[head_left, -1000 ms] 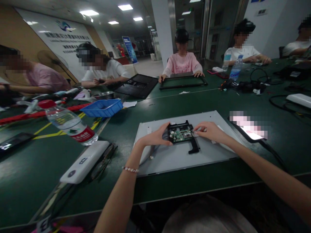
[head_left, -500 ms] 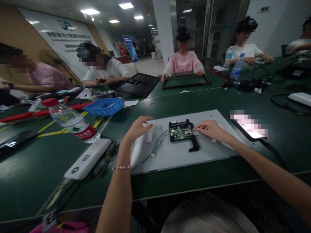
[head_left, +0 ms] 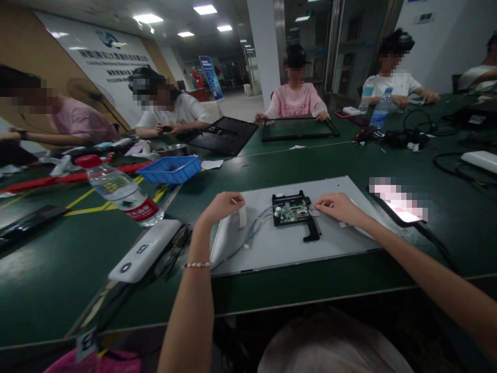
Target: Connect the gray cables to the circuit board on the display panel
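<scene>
A light grey flat panel [head_left: 272, 254] lies before me. On its middle sits a black bracket [head_left: 311, 233] carrying a green circuit board [head_left: 290, 212], with grey-blue cables [head_left: 256, 228] running off to the left. My left hand [head_left: 224, 208] is over the panel's left side, thumb and fingers pinched on the upper end of a white tape strip [head_left: 243, 217] that hangs against the panel. Close to the board's right edge, my right hand [head_left: 334, 205] has its fingertips pinched together. A small pale tab [head_left: 313, 213] shows beside them; whether they grip it is hard to make out.
A lit phone [head_left: 399, 204] lies right of the panel. To the left are a white power bank [head_left: 145, 251], eyeglasses [head_left: 173, 251], a water bottle [head_left: 124, 197] and a blue tray [head_left: 171, 170]. Across the table, a person holds a black frame [head_left: 301, 139]; other people sit around.
My left hand has gone from spread fingers to a pinch on the white tape strip. My right hand stays pinched by the board. The view has shifted slightly.
</scene>
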Tool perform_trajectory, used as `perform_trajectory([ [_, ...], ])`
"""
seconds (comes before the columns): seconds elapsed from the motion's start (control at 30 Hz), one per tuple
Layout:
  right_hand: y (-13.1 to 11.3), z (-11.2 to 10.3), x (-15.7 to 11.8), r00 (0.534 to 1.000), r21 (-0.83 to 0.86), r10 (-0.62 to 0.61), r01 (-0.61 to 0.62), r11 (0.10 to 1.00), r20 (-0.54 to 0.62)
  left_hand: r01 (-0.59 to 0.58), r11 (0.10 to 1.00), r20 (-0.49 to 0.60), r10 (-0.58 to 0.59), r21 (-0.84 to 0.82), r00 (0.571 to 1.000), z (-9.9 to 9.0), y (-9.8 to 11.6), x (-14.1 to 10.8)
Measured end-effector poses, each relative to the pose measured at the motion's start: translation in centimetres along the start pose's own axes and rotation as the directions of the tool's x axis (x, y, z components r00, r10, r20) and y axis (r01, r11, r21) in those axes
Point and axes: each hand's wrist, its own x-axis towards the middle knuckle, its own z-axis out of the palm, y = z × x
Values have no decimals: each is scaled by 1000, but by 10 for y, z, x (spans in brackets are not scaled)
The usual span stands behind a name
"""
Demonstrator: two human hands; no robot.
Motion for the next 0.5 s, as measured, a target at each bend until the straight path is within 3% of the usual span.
perform_trajectory([
  [0.13,-1,-2,-1,1000,-9,6,-6,1000,9,22,947,26,-15,-322,1000,-8,11,-7],
  [0.23,0,-1,-1,1000,-7,-1,1,1000,29,68,889,134,-8,-452,991,-8,20,-11],
  [0.5,-1,-1,-2,999,-15,-31,31,999,9,214,879,400,-29,-426,916,10,21,-7],
])
